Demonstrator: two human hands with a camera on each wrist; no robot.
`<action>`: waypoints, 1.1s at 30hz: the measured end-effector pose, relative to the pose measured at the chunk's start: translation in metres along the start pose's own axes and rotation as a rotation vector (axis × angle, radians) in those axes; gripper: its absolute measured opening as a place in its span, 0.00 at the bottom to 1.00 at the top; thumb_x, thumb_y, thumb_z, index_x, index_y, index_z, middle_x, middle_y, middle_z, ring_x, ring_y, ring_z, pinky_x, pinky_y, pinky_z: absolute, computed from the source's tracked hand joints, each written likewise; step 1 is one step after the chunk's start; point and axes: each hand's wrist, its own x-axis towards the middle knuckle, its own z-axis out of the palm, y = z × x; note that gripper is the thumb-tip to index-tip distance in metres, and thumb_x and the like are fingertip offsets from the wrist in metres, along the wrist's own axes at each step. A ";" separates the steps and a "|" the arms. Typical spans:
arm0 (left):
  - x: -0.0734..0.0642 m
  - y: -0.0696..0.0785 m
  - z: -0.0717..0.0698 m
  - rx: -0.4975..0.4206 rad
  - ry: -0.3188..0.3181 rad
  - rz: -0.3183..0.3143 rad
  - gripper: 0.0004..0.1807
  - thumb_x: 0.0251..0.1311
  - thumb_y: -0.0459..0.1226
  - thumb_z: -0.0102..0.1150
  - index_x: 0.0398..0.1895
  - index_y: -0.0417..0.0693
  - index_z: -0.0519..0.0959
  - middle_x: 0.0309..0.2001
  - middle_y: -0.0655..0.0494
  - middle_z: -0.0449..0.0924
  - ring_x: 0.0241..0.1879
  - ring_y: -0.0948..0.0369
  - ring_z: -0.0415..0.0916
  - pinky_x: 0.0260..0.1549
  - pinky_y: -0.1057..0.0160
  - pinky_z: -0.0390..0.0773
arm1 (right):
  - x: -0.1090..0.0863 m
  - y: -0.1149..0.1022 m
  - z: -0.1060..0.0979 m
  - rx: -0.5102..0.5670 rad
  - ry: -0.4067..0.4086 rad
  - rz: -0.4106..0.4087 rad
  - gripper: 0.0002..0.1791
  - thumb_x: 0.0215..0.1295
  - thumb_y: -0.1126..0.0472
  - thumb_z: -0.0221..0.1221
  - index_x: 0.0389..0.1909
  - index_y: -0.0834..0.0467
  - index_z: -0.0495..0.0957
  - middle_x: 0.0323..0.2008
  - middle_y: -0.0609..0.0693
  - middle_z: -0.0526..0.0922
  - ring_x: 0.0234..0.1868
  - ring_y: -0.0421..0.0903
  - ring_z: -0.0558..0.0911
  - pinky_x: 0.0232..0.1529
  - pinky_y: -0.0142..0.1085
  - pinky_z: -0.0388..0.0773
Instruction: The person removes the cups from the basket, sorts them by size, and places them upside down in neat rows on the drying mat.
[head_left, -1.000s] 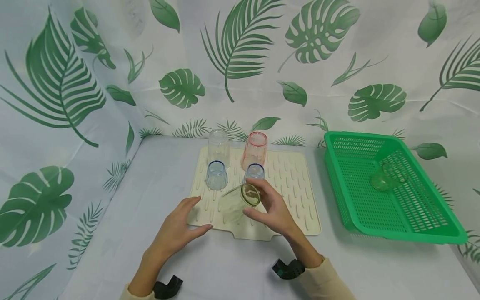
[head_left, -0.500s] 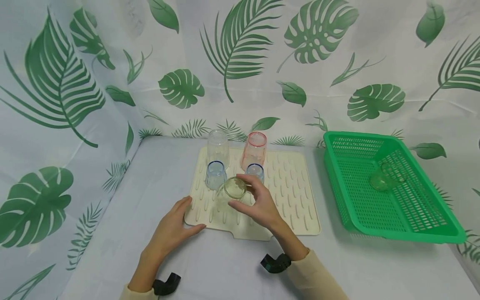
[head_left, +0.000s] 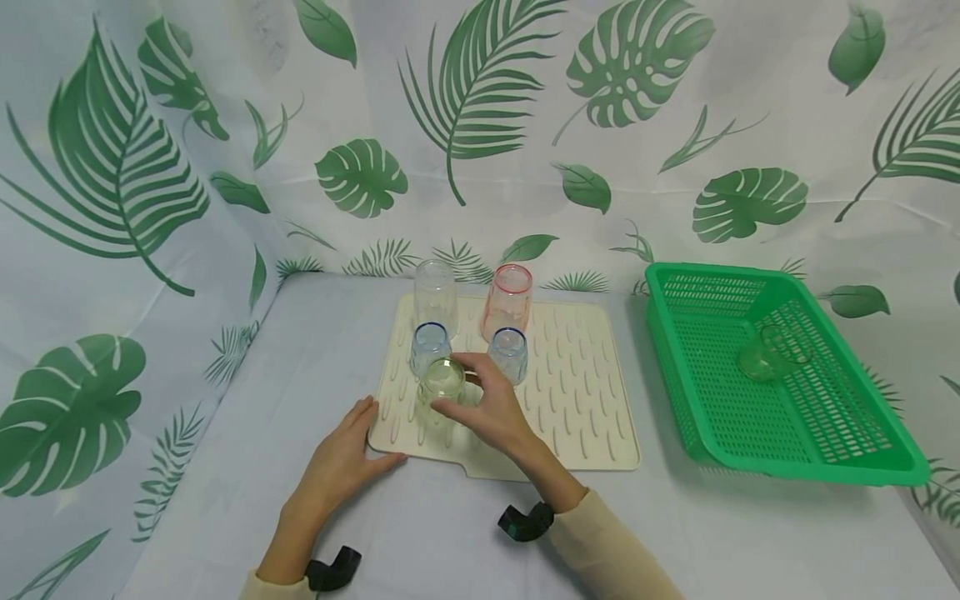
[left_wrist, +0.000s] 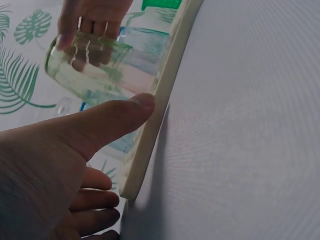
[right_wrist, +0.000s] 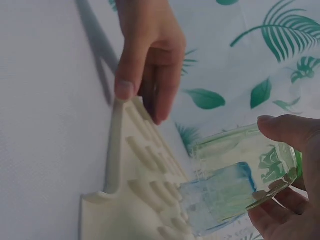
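Observation:
A yellow-green glass [head_left: 441,385] is gripped near its upper end by my right hand [head_left: 491,410], thumb on one side and fingers on the other. It is over the front left of a cream drying mat [head_left: 577,383]; I cannot tell whether its lower end touches. My left hand [head_left: 337,462] touches the mat's front left corner, thumb [left_wrist: 142,102] at the front edge and fingers along the left. Two blue-rimmed glasses, a left one [head_left: 430,346] and a right one [head_left: 510,358], stand just behind the held glass.
A clear tall glass [head_left: 435,292] and a red-rimmed tall glass [head_left: 507,308] stand at the back of the mat. To the right, a green basket [head_left: 810,471] contains a greenish glass [head_left: 761,362] lying tilted. A leaf-patterned curtain [head_left: 517,208] hangs behind the table.
My right hand has carried the yellow-green glass leftward, turning it more upright. My left hand has shifted slightly left and down onto the mat's corner.

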 end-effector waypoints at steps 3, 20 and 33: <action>0.000 -0.002 0.001 0.005 -0.005 -0.003 0.52 0.55 0.56 0.70 0.73 0.32 0.62 0.75 0.36 0.60 0.75 0.40 0.57 0.69 0.40 0.68 | 0.001 0.003 0.007 -0.026 -0.018 0.010 0.37 0.52 0.60 0.76 0.63 0.60 0.73 0.58 0.54 0.76 0.61 0.51 0.78 0.64 0.40 0.79; 0.001 -0.003 0.004 0.044 0.006 -0.006 0.50 0.57 0.56 0.69 0.73 0.32 0.63 0.74 0.35 0.61 0.75 0.39 0.57 0.68 0.39 0.68 | 0.007 0.012 0.022 -0.097 -0.058 0.058 0.38 0.54 0.59 0.75 0.65 0.62 0.71 0.58 0.57 0.75 0.62 0.52 0.78 0.65 0.39 0.78; 0.000 -0.003 0.005 0.015 0.005 -0.025 0.52 0.55 0.56 0.70 0.74 0.33 0.62 0.75 0.36 0.60 0.76 0.39 0.56 0.70 0.39 0.65 | 0.010 0.016 0.027 -0.134 -0.085 0.056 0.39 0.54 0.58 0.75 0.66 0.63 0.70 0.59 0.57 0.75 0.62 0.52 0.77 0.64 0.42 0.78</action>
